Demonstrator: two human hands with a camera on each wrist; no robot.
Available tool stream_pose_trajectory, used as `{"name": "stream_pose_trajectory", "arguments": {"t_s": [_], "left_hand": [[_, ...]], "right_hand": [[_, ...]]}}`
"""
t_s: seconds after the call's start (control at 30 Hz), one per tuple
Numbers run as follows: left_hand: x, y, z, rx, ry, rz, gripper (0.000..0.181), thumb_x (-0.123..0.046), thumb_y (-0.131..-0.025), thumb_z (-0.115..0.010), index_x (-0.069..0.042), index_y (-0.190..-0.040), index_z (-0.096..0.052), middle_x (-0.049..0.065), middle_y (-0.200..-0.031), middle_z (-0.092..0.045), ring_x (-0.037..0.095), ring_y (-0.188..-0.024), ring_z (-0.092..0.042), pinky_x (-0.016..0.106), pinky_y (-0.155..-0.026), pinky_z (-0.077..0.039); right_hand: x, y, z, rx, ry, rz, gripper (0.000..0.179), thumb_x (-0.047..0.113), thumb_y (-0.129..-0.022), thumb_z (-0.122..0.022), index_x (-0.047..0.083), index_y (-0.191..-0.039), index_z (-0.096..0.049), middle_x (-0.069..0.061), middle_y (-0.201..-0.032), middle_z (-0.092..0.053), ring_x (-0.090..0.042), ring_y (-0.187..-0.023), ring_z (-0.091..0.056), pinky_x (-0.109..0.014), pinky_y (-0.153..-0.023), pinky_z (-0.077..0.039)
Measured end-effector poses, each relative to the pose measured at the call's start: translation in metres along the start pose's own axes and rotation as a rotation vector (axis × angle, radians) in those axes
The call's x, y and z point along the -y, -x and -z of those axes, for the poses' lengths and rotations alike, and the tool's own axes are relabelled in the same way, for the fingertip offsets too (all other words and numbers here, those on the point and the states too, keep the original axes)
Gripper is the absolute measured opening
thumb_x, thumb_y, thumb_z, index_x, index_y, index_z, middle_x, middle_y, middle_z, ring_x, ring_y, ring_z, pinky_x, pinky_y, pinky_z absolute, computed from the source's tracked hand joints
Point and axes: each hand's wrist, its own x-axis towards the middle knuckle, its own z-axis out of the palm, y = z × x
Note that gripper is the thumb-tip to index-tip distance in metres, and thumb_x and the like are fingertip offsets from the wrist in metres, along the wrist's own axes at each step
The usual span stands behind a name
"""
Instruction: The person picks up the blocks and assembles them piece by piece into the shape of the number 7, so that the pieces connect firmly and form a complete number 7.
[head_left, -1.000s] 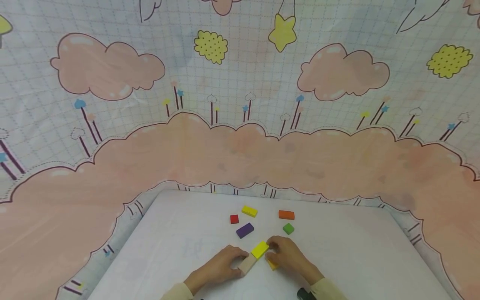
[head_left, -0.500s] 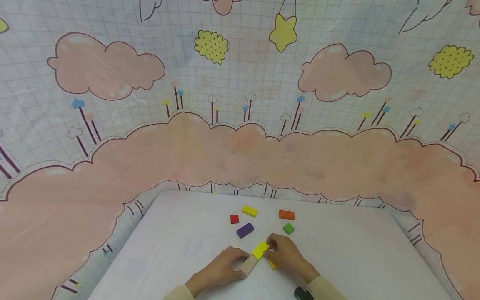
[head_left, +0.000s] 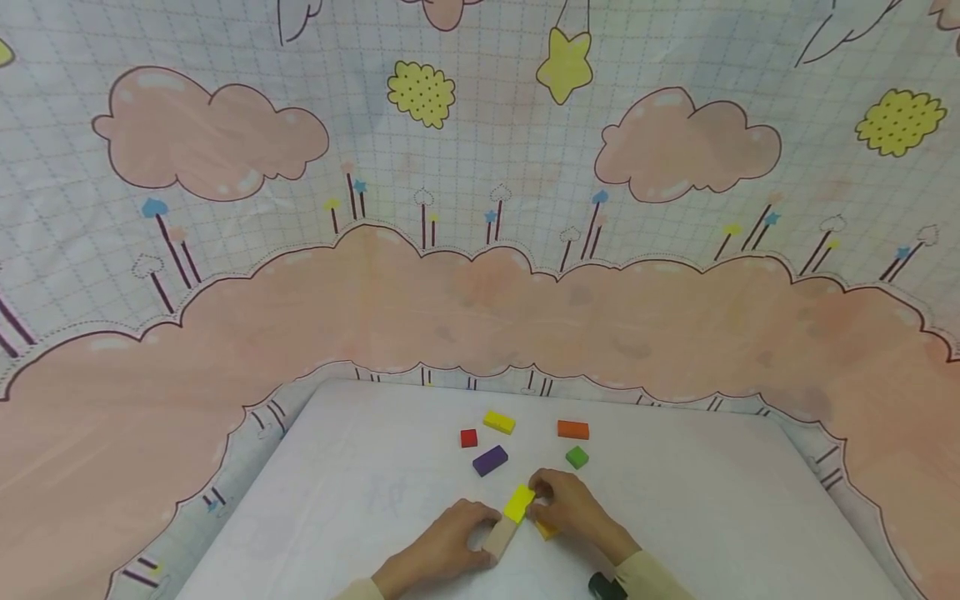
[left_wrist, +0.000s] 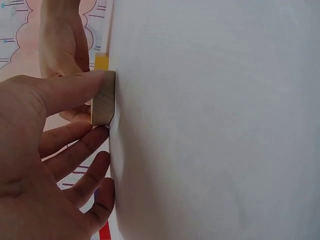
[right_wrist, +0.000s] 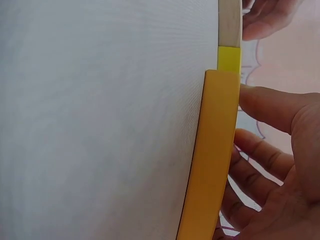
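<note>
My left hand (head_left: 450,540) grips a plain wooden block (head_left: 500,538) between thumb and fingers, low on the white table. End to end with that block lies a bright yellow block (head_left: 519,503), whose right side my right hand (head_left: 573,510) pinches with thumb and forefinger. Under the right hand, partly hidden by it, is an amber block (head_left: 546,531). In the right wrist view this amber block (right_wrist: 212,150) lies on the table in front of the hand. The left wrist view shows the thumb on the near end of the wooden block (left_wrist: 103,100).
Beyond the hands on the table (head_left: 360,467) lie a purple block (head_left: 491,461), a red cube (head_left: 468,438), another yellow block (head_left: 499,422), an orange block (head_left: 573,430) and a green block (head_left: 577,457). A dark object (head_left: 606,587) sits by the right sleeve.
The wooden and yellow blocks have turned slightly as a row, the wooden one shifting a little right and nearer with the left hand. The other blocks stay where they were.
</note>
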Motion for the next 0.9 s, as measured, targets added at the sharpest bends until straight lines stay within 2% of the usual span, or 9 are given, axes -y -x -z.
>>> {"name": "stream_pose_trajectory", "arguments": {"t_s": [0.23,0.47,0.9], "left_hand": [[-0.003,0.002,0.0,0.03,-0.031,-0.019,0.058,-0.04,-0.082,-0.077,-0.03,-0.136,-0.056,-0.014,-0.126,-0.059,0.007,-0.112,-0.05,0.039,-0.106,-0.046],[-0.005,-0.001,0.001,0.048,-0.085,-0.004,0.059,-0.043,-0.082,-0.077,-0.033,-0.136,-0.056,-0.012,-0.13,-0.058,0.009,-0.116,-0.05,0.041,-0.107,-0.046],[-0.006,-0.009,-0.001,0.035,-0.091,-0.015,0.059,-0.044,-0.081,-0.077,-0.034,-0.135,-0.056,-0.014,-0.128,-0.059,0.008,-0.116,-0.05,0.04,-0.107,-0.046]], "right_hand": [[0.001,0.0,-0.001,0.013,0.013,0.017,0.027,0.022,-0.083,-0.078,0.015,-0.106,-0.066,0.005,-0.093,-0.063,-0.013,-0.086,-0.053,-0.034,-0.083,-0.054],[-0.002,-0.001,-0.001,0.024,0.022,0.033,0.028,0.022,-0.083,-0.079,0.014,-0.106,-0.066,0.005,-0.093,-0.063,-0.013,-0.086,-0.053,-0.035,-0.084,-0.054],[-0.008,-0.007,0.006,0.034,0.001,0.022,0.034,0.024,-0.083,-0.079,0.014,-0.113,-0.066,0.002,-0.102,-0.066,-0.015,-0.092,-0.057,-0.041,-0.092,-0.055]]}}
